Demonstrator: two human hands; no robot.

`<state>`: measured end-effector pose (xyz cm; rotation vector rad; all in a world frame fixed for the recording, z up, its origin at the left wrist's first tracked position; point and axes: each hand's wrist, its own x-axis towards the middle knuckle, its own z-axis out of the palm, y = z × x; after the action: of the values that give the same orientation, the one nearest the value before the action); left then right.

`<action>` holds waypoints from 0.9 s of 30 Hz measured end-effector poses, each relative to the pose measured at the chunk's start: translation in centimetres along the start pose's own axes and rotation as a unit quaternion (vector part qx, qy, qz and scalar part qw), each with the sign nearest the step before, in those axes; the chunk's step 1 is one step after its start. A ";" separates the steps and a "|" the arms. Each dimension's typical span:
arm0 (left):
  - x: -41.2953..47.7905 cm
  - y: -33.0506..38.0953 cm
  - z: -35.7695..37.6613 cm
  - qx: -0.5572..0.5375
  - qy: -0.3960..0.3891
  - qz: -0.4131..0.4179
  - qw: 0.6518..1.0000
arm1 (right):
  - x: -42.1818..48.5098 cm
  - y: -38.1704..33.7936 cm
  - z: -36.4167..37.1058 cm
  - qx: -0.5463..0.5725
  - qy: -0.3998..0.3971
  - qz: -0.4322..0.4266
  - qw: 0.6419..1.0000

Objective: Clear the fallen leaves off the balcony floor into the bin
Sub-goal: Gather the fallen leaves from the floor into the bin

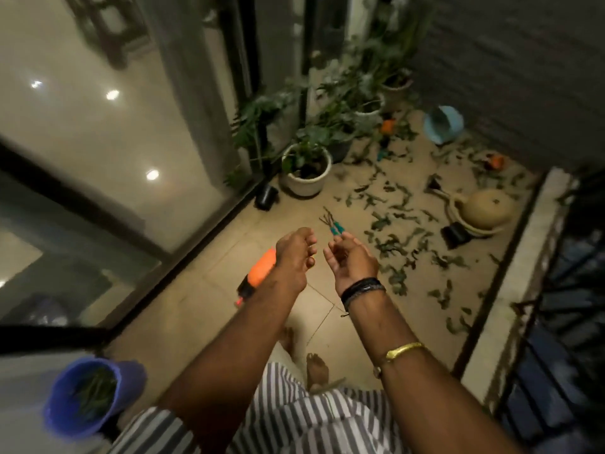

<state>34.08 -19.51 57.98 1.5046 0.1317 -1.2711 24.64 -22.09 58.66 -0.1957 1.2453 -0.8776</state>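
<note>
The leaves [402, 224] are dark green, small and curled, spread over the beige floor [209, 309] ahead of you. Your left hand [296, 253] and right hand [350, 260] hang loosely curled, holding nothing. The blue bin [55, 411] stands at your left, with green leaves inside.

Fallen leaves [402, 231] lie scattered across the far and right part of the balcony floor [209, 309]. Potted plants [306, 165] stand in a row along the glass door [98, 142] on the left. A bin [88, 399] sits at near left, with leaves inside. An overturned pot [487, 208] lies at right beside the ledge [523, 267]. A tipped bucket [443, 124] rests at the far wall.
</note>
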 end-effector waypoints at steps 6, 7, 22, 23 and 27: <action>0.6 -1.2 10.0 0.171 -0.128 -0.033 0.976 | 2.1 -6.8 -4.6 0.133 0.103 -0.060 0.984; 0.5 -1.4 11.7 0.191 -0.146 -0.035 0.970 | 2.4 -7.8 -5.4 0.158 0.117 -0.073 0.978; -0.7 -15.7 33.3 0.382 -0.290 -0.115 0.870 | 7.8 -18.5 -25.1 0.309 0.273 -0.125 0.903; -0.7 -16.9 34.8 0.385 -0.289 -0.119 0.868 | 8.5 -19.4 -26.4 0.312 0.276 -0.123 0.901; -0.8 -21.2 40.6 0.403 -0.276 -0.130 0.863 | 11.0 -23.1 -31.2 0.317 0.291 -0.118 0.895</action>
<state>-5.55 -41.79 52.49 1.7532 -0.6793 -2.0890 -13.20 -34.95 52.90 0.4860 1.4192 -1.5855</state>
